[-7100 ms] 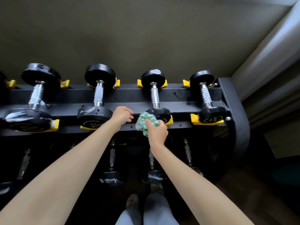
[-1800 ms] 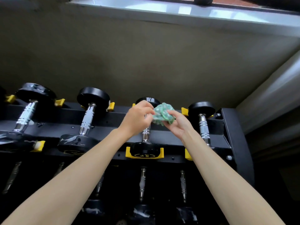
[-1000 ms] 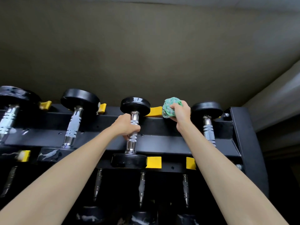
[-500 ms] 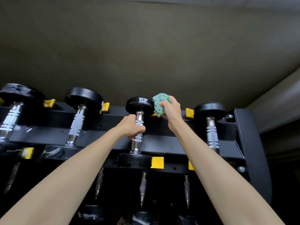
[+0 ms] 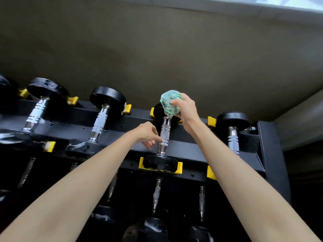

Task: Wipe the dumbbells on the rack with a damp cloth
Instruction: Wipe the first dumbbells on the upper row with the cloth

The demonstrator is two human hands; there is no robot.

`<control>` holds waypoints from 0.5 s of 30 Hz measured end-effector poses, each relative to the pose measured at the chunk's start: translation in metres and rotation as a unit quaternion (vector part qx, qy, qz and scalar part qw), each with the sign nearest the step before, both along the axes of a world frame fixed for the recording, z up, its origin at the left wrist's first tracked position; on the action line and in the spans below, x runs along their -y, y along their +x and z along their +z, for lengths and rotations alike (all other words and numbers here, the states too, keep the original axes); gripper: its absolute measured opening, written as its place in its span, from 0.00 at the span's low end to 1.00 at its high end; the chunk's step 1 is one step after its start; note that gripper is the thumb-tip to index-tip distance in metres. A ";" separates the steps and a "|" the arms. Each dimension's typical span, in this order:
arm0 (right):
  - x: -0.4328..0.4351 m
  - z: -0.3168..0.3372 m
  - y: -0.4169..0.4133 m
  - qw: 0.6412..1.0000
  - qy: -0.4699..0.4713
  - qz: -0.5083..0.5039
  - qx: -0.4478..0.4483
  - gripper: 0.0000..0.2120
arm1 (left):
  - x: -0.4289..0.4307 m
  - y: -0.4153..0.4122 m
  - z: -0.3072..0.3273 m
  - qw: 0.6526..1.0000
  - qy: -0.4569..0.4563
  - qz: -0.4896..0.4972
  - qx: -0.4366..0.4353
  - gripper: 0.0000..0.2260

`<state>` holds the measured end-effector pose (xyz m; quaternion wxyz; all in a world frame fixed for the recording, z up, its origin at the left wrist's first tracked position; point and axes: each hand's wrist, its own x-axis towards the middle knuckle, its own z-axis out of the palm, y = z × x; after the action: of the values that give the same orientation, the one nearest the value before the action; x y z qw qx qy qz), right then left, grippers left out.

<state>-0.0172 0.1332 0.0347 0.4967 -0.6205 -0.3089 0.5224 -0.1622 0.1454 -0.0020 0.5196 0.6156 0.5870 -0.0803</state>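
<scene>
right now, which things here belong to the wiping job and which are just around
In the job: green cloth in the right hand; the dumbbell it rests on, left hand at its handle; other dumbbells; rack.
Just there: wall; window strip at top.
</scene>
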 end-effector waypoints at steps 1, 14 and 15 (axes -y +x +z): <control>0.003 0.002 -0.002 0.999 -0.006 0.001 -0.043 0.11 | 0.000 -0.007 0.004 1.000 -0.003 0.002 -0.004 0.10; 0.062 0.007 -0.090 0.994 -0.099 -0.049 0.028 0.10 | -0.009 -0.104 0.044 0.990 0.097 0.098 0.033 0.13; 0.063 0.006 -0.109 0.994 -0.093 -0.042 0.032 0.10 | -0.011 -0.119 0.046 0.988 0.104 0.106 0.035 0.13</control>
<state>-0.1261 0.0703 0.0409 0.4480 -0.6933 -0.2479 0.5071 -0.2811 0.1565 0.0441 0.4789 0.6032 0.6351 0.0581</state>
